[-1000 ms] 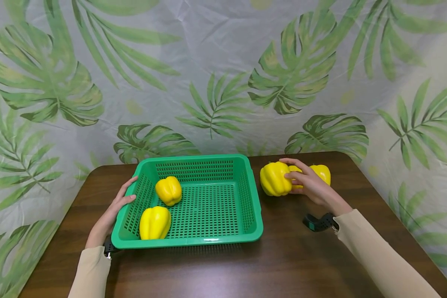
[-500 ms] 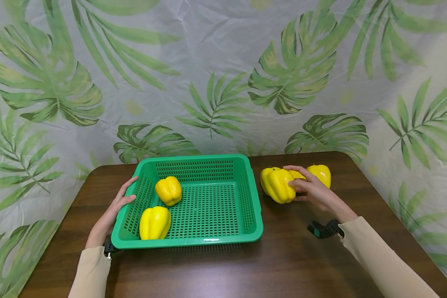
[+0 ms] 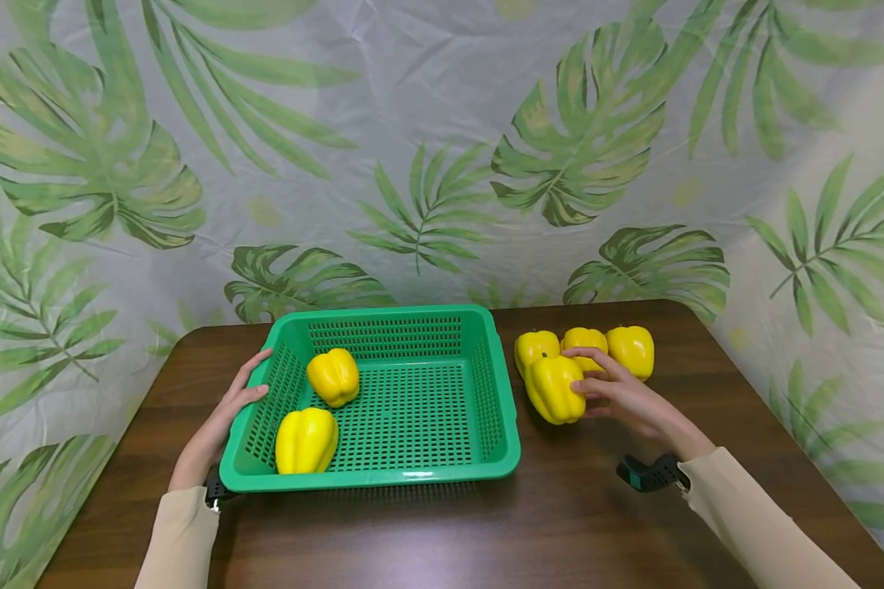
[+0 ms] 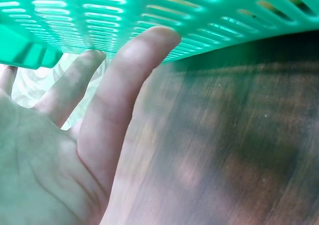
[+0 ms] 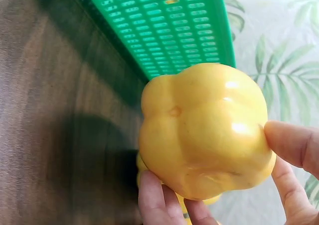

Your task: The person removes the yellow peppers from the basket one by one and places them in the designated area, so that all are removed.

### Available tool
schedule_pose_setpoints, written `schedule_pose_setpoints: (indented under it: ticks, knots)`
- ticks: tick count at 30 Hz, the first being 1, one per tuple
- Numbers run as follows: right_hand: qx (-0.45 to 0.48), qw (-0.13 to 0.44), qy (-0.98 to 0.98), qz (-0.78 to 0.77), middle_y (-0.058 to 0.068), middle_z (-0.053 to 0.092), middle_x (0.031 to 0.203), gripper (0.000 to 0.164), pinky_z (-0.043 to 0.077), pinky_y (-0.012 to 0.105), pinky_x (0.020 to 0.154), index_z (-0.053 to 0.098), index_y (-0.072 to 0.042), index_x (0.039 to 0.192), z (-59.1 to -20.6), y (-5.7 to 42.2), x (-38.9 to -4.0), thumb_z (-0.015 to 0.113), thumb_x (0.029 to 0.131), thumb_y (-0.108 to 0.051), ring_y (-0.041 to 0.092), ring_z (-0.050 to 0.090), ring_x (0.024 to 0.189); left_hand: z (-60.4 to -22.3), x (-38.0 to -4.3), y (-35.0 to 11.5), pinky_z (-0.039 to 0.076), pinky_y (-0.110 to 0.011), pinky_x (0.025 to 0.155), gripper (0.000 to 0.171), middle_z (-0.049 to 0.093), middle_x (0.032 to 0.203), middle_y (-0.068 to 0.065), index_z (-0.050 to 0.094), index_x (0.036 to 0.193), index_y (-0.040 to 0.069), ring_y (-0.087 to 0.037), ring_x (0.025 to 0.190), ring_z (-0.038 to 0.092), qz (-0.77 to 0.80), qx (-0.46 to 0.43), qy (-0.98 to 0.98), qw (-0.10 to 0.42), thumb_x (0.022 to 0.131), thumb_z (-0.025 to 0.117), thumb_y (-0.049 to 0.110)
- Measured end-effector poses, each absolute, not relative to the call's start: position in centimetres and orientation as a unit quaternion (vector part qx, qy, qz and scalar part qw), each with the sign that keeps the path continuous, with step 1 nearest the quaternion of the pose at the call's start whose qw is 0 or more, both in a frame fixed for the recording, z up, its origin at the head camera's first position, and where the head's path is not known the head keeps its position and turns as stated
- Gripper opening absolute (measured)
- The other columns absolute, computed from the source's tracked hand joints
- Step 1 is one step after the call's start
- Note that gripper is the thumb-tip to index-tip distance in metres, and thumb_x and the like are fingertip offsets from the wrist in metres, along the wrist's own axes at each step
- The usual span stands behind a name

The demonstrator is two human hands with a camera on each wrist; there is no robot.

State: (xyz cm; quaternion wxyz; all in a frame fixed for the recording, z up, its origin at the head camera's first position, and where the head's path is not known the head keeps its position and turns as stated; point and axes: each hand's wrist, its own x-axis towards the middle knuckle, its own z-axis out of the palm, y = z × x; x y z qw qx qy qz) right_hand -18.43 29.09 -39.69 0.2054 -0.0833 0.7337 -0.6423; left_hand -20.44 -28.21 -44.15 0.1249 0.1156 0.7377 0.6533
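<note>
My right hand (image 3: 622, 393) pinches a yellow bell pepper (image 3: 555, 391) between thumb and fingers. In the right wrist view that bell pepper (image 5: 204, 130) shows its lobed bottom, with fingertips (image 5: 152, 190) under one side. It is held in front of several other yellow peppers on the table. My left hand (image 3: 224, 409) rests against the left rim of a green plastic basket (image 3: 372, 481), fingers fairly straight. The left wrist view has the thumb (image 4: 114, 95) touching the slotted basket wall (image 4: 164, 10). Inside the basket lie two yellow bell peppers, one farther back (image 3: 334, 377) and one nearer (image 3: 306, 442).
Behind the held pepper stand a left pepper (image 3: 534, 343), a middle pepper (image 3: 584, 338) and a right pepper (image 3: 631, 352) near the table's back. The basket covers much of the brown wooden table (image 3: 383, 536). A leaf-patterned cloth (image 3: 442, 164) hangs behind.
My right hand has drawn its bell pepper toward me, away from the other peppers, uncovering those behind. The left hand and the basket have stayed in place.
</note>
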Motion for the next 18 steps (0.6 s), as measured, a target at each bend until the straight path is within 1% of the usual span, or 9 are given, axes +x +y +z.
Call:
schedule_pose_setpoints:
  ticks: [3, 9, 15, 18]
  knots:
    - [-0.085, 0.211, 0.734, -0.64, 0.03, 0.02, 0.143, 0.046, 0.046, 0.048, 0.086, 0.033, -0.017, 0.14, -40.1, 29.2, -18.1, 0.052, 0.098, -0.015, 0.03, 0.046, 0.108, -44.2, -20.4, -28.2, 0.05, -0.035, 0.082, 0.055, 0.001, 0.152, -0.019, 0.011, 0.153, 0.033, -0.017, 0.108, 0.048, 0.653, 0.116, 0.738, 0.126, 0.103, 0.034, 0.027]
    - [-0.083, 0.218, 0.739, -0.632, 0.029, 0.019, 0.143, 0.049, 0.046, 0.049, 0.086, 0.03, -0.011, 0.141, -41.0, 29.2, -17.5, 0.054, 0.098, -0.016, 0.03, 0.045, 0.109, -44.2, -20.3, -28.2, 0.05, -0.035, 0.083, 0.056, 0.0, 0.152, -0.018, 0.009, 0.153, 0.033, -0.017, 0.109, 0.048, 0.654, 0.115, 0.736, 0.132, 0.103, 0.034, 0.027]
    - [-0.074, 0.221, 0.745, -0.625, 0.031, 0.022, 0.141, 0.056, 0.047, 0.049, 0.087, 0.024, -0.004, 0.143, -41.7, 29.3, -17.1, 0.055, 0.097, -0.017, 0.032, 0.046, 0.112, -44.1, -20.4, -28.2, 0.05, -0.036, 0.082, 0.055, 0.002, 0.152, -0.019, 0.01, 0.153, 0.033, -0.019, 0.109, 0.048, 0.653, 0.113, 0.738, 0.128, 0.103, 0.034, 0.027]
    - [-0.071, 0.221, 0.749, -0.621, 0.031, 0.025, 0.14, 0.057, 0.047, 0.049, 0.088, 0.024, -0.004, 0.143, -41.9, 29.4, -17.1, 0.055, 0.098, -0.017, 0.031, 0.048, 0.111, -44.2, -20.4, -28.2, 0.05, -0.037, 0.082, 0.055, 0.002, 0.152, -0.02, 0.011, 0.153, 0.033, -0.02, 0.109, 0.048, 0.655, 0.112, 0.736, 0.127, 0.103, 0.034, 0.027]
